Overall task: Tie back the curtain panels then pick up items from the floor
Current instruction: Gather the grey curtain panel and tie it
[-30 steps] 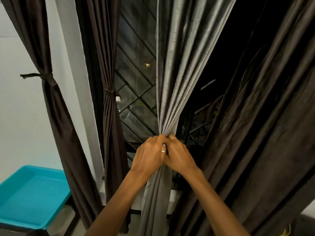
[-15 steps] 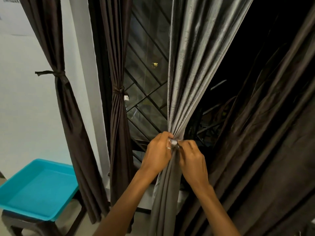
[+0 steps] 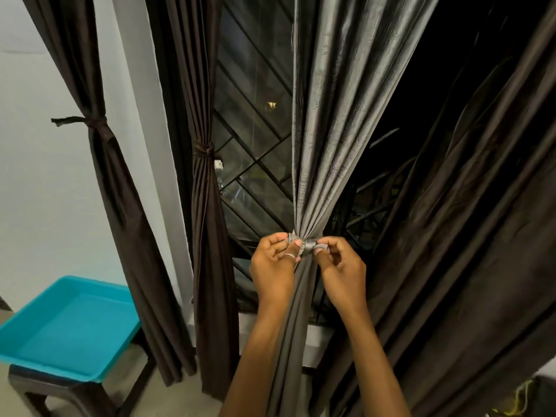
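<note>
A grey curtain panel (image 3: 334,121) hangs in the middle, gathered to a narrow waist by a grey tie band (image 3: 307,244). My left hand (image 3: 275,266) pinches the left end of the band, a ring on one finger. My right hand (image 3: 338,267) pinches the right end. The two hands sit on either side of the knot. Two dark brown panels (image 3: 207,206) (image 3: 120,194) on the left are gathered with their own ties. A wide dark brown panel (image 3: 469,236) hangs loose on the right.
A turquoise tray (image 3: 64,328) rests on a dark stool (image 3: 39,392) at the lower left. Behind the curtains a window with a diagonal metal grille (image 3: 255,164) shows darkness outside. A white wall and frame stand on the left. Something with yellow strands (image 3: 523,398) lies at the bottom right.
My hands have moved apart from clasping the gathered fabric together; each now holds one end of the tie band, which shows around the grey panel.
</note>
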Demonstrator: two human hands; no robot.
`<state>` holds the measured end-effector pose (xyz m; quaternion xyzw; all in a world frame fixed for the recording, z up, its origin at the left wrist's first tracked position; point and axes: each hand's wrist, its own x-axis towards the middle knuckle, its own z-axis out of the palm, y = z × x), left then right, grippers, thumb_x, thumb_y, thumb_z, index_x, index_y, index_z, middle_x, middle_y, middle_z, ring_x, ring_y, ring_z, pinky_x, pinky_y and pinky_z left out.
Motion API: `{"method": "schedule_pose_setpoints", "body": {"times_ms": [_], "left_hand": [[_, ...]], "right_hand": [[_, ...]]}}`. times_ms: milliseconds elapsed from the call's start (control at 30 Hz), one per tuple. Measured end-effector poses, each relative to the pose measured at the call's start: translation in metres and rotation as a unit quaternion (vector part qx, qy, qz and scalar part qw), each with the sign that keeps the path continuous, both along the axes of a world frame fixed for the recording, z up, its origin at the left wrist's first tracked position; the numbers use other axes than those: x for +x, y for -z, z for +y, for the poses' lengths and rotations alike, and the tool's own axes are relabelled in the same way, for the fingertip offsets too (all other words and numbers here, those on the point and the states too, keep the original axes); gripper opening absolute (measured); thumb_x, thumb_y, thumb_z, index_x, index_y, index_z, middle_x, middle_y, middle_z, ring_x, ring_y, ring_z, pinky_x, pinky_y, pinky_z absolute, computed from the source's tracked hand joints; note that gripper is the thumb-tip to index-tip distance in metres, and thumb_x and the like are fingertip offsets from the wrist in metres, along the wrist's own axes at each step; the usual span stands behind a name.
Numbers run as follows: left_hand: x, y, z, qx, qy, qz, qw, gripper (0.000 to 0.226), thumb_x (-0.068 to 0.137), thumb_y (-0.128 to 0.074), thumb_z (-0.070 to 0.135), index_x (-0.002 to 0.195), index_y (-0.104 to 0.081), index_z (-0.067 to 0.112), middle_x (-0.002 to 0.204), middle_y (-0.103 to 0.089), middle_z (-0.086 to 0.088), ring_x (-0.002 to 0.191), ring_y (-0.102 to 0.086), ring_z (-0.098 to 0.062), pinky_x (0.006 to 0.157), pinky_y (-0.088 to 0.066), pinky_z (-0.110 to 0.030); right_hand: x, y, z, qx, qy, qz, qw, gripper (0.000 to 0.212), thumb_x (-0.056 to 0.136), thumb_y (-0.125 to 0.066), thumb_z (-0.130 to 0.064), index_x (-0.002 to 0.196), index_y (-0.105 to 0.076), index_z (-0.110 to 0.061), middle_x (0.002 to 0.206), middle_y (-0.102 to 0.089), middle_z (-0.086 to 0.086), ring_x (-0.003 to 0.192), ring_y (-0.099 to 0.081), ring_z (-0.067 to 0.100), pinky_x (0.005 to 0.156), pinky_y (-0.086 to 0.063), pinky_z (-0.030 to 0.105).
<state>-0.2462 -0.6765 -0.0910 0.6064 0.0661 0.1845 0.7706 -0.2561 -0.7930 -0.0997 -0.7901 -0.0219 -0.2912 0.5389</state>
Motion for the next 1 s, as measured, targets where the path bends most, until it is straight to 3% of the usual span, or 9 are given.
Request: {"method": "schedule_pose_setpoints", "body": {"times_ms": [133, 367, 500, 1000], "left_hand": [[-0.003, 0.001, 0.002, 0.001, 0.003, -0.014, 1.0, 0.018, 0.084, -0.081, 0.015, 0.096, -0.069, 0.022, 0.083, -0.076, 0.003, 0.078, -0.074, -0.01, 0.066, -0.057, -0.019], [-0.003, 0.003, 0.018, 0.098, -0.028, -0.048, 0.994, 0.015, 0.086, -0.079, 0.017, 0.096, -0.069, 0.021, 0.083, -0.075, 0.011, 0.076, -0.072, -0.003, 0.066, -0.055, -0.014], [-0.004, 0.003, 0.02, 0.131, -0.044, -0.07, 0.988, 0.014, 0.086, -0.079, 0.016, 0.096, -0.07, 0.019, 0.081, -0.075, 0.01, 0.076, -0.072, -0.003, 0.068, -0.056, -0.016], [-0.005, 0.007, 0.01, 0.059, 0.004, -0.023, 0.998, 0.025, 0.094, -0.069, 0.02, 0.115, -0.056, 0.023, 0.098, -0.073, 0.006, 0.086, -0.071, -0.001, 0.079, -0.06, -0.03]], "right_hand": [[-0.004, 0.001, -0.003, 0.046, 0.023, 0.012, 0.999, 0.02, 0.095, -0.066, -0.012, 0.093, -0.068, -0.033, 0.083, -0.069, -0.017, 0.068, -0.063, 0.0, 0.058, -0.046, 0.009], [-0.003, 0.002, -0.021, 0.085, 0.078, 0.037, 0.993, 0.011, 0.094, -0.069, -0.015, 0.097, -0.07, -0.025, 0.077, -0.069, -0.022, 0.065, -0.062, -0.003, 0.057, -0.047, 0.007], [-0.002, 0.003, -0.021, 0.088, 0.081, 0.045, 0.992, 0.009, 0.095, -0.069, -0.014, 0.101, -0.071, -0.021, 0.075, -0.07, -0.015, 0.068, -0.064, -0.004, 0.059, -0.048, 0.007], [-0.003, 0.017, -0.019, 0.113, 0.071, 0.068, 0.989, 0.011, 0.097, -0.067, -0.022, 0.105, -0.066, -0.029, 0.089, -0.071, -0.004, 0.08, -0.068, 0.007, 0.066, -0.054, 0.011]]}}
